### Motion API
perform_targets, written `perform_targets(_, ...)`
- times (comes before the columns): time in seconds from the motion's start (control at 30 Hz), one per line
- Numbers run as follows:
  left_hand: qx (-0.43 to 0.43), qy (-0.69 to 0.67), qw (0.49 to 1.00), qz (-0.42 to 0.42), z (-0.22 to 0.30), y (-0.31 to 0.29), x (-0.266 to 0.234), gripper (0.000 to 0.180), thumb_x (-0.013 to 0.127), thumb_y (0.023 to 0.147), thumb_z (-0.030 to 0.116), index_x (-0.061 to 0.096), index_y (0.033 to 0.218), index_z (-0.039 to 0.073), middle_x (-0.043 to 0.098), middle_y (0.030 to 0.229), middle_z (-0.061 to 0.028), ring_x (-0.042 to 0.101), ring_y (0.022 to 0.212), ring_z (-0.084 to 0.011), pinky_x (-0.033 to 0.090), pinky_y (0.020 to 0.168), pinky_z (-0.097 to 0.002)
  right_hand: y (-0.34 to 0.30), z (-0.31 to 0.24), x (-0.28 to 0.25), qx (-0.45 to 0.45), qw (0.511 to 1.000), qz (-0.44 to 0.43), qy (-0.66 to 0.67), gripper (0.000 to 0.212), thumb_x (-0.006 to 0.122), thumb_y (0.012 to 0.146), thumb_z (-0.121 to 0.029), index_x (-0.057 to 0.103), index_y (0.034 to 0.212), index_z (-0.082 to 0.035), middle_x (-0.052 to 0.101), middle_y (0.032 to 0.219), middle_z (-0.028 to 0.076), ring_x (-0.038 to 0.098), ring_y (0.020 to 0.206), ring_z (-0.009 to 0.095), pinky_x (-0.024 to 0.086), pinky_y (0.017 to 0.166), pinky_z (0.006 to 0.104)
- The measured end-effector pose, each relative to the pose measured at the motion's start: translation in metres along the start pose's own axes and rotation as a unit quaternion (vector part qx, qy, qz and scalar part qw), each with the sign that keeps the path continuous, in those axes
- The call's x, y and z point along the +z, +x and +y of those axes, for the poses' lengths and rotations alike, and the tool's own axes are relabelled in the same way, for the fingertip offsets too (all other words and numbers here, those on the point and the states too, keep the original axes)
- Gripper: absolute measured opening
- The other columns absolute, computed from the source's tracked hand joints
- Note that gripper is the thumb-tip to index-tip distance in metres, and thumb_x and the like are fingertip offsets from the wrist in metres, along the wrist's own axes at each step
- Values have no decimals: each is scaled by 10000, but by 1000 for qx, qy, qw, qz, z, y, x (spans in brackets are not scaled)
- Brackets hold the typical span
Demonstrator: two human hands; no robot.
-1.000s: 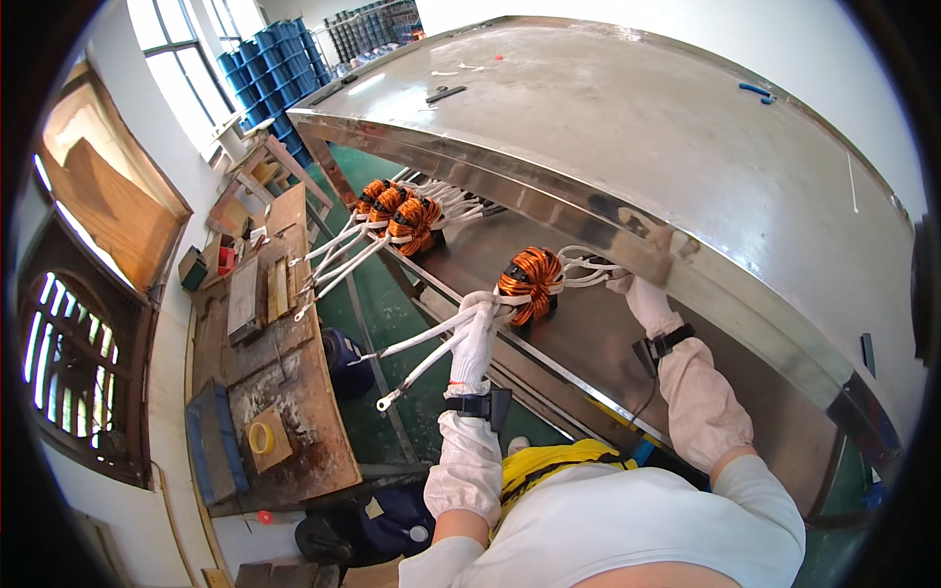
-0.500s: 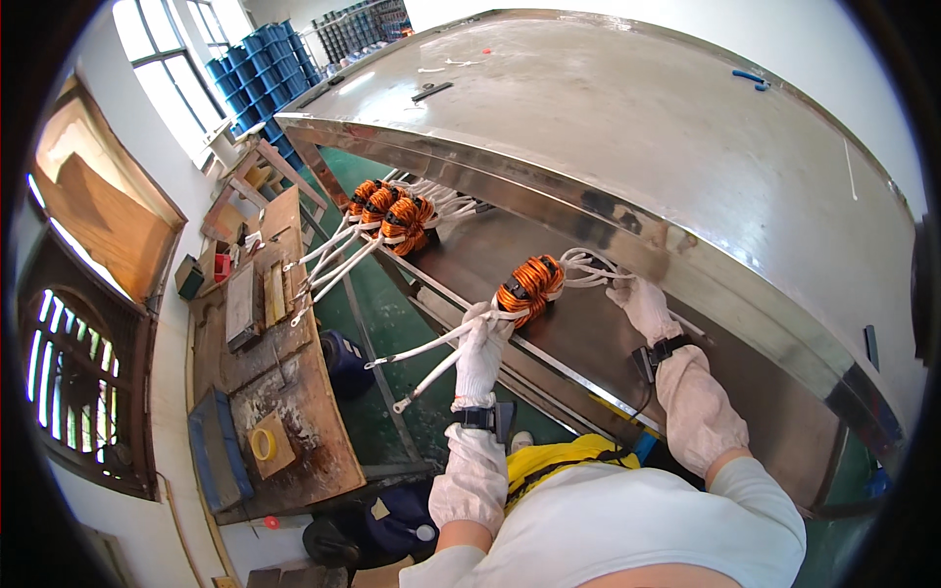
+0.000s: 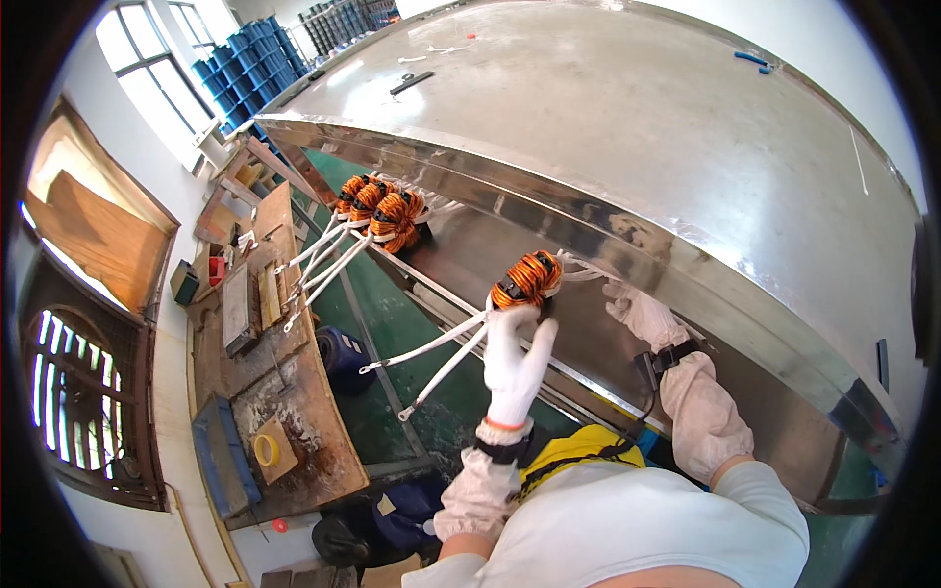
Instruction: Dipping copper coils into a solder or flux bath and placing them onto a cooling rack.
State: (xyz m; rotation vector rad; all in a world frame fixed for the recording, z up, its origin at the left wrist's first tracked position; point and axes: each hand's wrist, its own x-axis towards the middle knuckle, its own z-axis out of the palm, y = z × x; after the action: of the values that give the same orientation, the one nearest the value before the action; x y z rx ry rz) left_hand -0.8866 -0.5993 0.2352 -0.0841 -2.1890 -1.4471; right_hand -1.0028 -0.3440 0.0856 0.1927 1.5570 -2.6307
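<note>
A toroidal coil wound with orange wire (image 3: 527, 278) rests on the lower metal shelf (image 3: 627, 363). Two white leads with ring terminals (image 3: 446, 343) run from it over the shelf's edge to the left. My left hand (image 3: 518, 367), in a white glove, is just below the coil with thumb and fingers apart; its fingertips lie close against the winding, and I cannot tell whether they touch. More white leads (image 3: 580, 267) stretch from the coil's far side under the tabletop. Beside their ends is my gloved right hand (image 3: 642, 316), fingers parted, holding nothing visible.
Several more orange coils (image 3: 377, 211) sit farther left on the shelf, leads hanging over its edge. Above the shelf overhangs the big metal tabletop (image 3: 608, 108), with blue-handled pliers (image 3: 753, 61) on it. At left stands a worn wooden bench (image 3: 304, 421) with yellow tape (image 3: 266, 449).
My left hand has let go of the white leads and moved right, below the coil. My right hand has loosened from the leads at the far side and lowered slightly.
</note>
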Motion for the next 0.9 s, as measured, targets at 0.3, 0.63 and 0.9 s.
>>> perform_targets(0.3,89,393,913,-69,-19,66,17,652,776,656,245,449,1213,157,550,941,-66,580,862,-273,482,735,-408,-4,-26,24,-78,966,73,234,292,490,956,-278,580,1069,-24,632,914,99,574,672,165,533,749,362)
perform_targets(0.63,106,341,931,-72,-26,69,10,633,767,654,211,458,1200,127,556,970,-100,583,883,-302,492,739,-417,-3,-132,109,-94,984,-61,140,287,488,958,-279,580,1061,-27,632,905,95,576,678,171,535,749,364)
perform_targets(0.9,123,342,930,-49,-31,69,11,651,757,645,188,448,1215,127,542,943,-76,587,864,-269,490,741,-392,-29,-150,162,35,974,-161,158,284,487,959,-280,580,1054,-29,632,897,91,579,682,176,536,749,366)
